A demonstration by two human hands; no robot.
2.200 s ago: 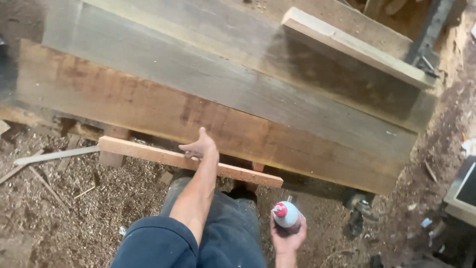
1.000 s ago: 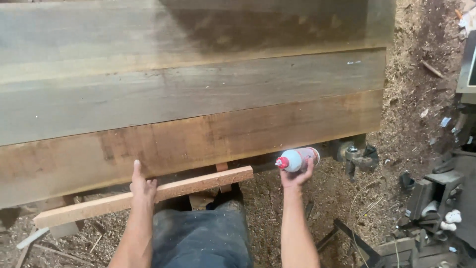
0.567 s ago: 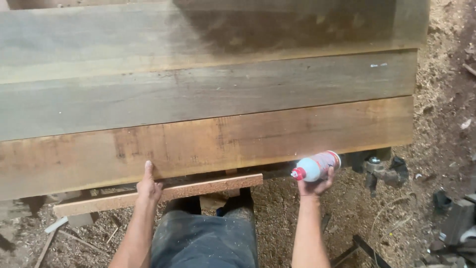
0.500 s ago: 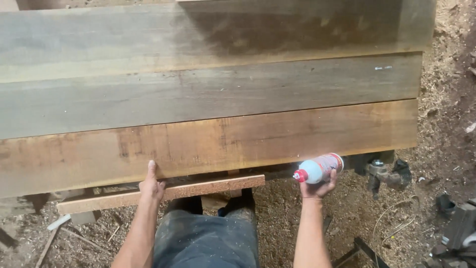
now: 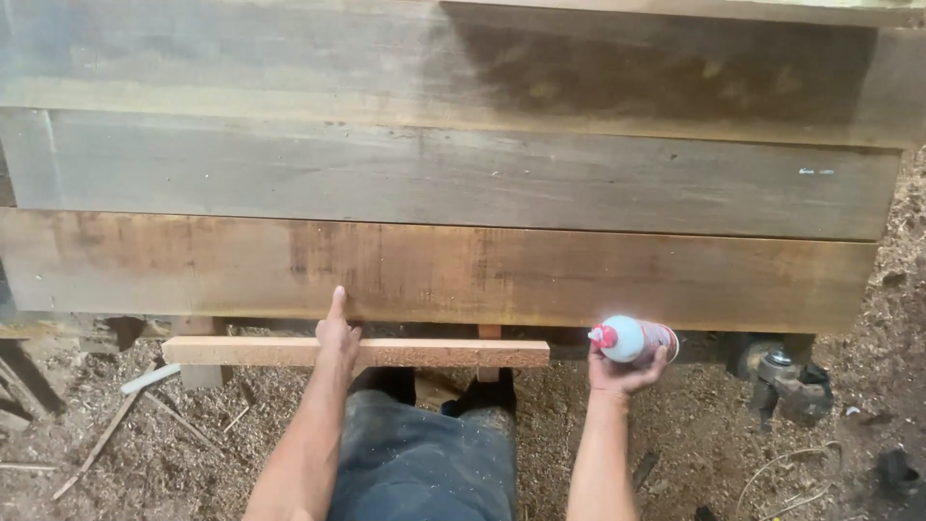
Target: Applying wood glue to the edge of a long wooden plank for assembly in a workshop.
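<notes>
1. I look down from the head camera at a stack of wide planks (image 5: 444, 183) that fills the upper part of the view. The lowest one is a reddish-brown plank (image 5: 434, 272), and the two above it are greyer.
2. My left hand (image 5: 338, 335) rests on a narrow wooden strip (image 5: 251, 351). The strip lies flat and almost level, just below the front edge of the reddish-brown plank and very close to it.
3. The fingers of the left hand are not closed around anything. The index finger (image 5: 337, 301) points straight up and its tip reaches the lower edge of the reddish-brown plank. The other fingers are loosely bent on top of the strip, so the hand presses on the strip rather than grips it.
4. My right hand (image 5: 622, 371) holds a spray can (image 5: 632, 340) with a red nozzle. The can lies on its side, with the nozzle to the left, towards the right end of the strip but apart from it.
5. The fingers of the right hand wrap the can from below, firmly closed around its body. The can is just under the front edge of the reddish-brown plank.
6. Between my arms I see my knees in dusty blue jeans (image 5: 424, 463).
7. The ground is covered with sawdust (image 5: 694, 434) and small wood scraps. At the right, under the planks, there is a dark metal part (image 5: 781, 376); I cannot tell what it is.
</notes>
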